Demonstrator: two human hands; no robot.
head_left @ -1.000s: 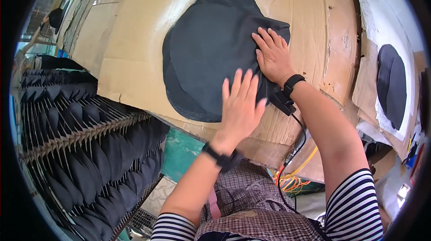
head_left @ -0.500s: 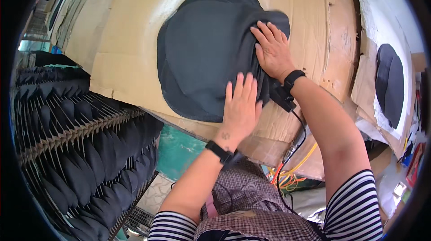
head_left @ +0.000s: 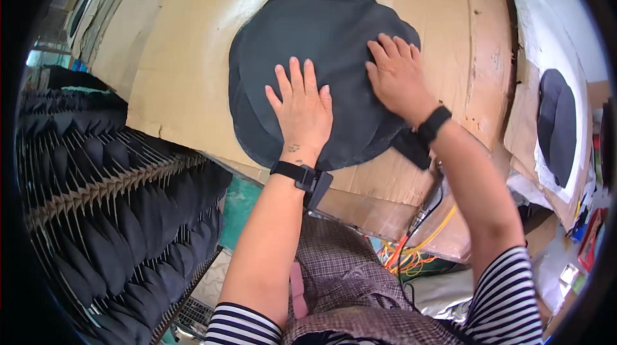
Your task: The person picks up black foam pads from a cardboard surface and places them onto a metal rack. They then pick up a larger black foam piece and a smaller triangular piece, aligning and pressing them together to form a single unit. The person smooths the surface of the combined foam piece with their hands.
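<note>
Dark, soft-looking rounded sheets (head_left: 302, 30) lie in an overlapping stack on a cardboard-covered surface (head_left: 173, 55). My left hand (head_left: 302, 113) rests flat on the top sheet, near its middle, with the fingers spread. Against the right part of the stack lies my right hand (head_left: 400, 81), palm down, fingers extended and slightly apart. Neither hand grips anything. Each wrist wears a black strap. A dark flap or object (head_left: 411, 147) sticks out by the stack's lower right edge; its kind is unclear.
At the left, a rack (head_left: 116, 184) carries rows of black, leaf-shaped pieces (head_left: 154, 216) on thin rods. Over on the right, dark oval pieces (head_left: 556, 126) lie on white paper. Orange and yellow cables (head_left: 402, 256) hang below the cardboard's near edge.
My left hand has moved up and left onto the middle of the stack. My right hand has shifted slightly right and down. The folded right part of the top sheet now lies flatter.
</note>
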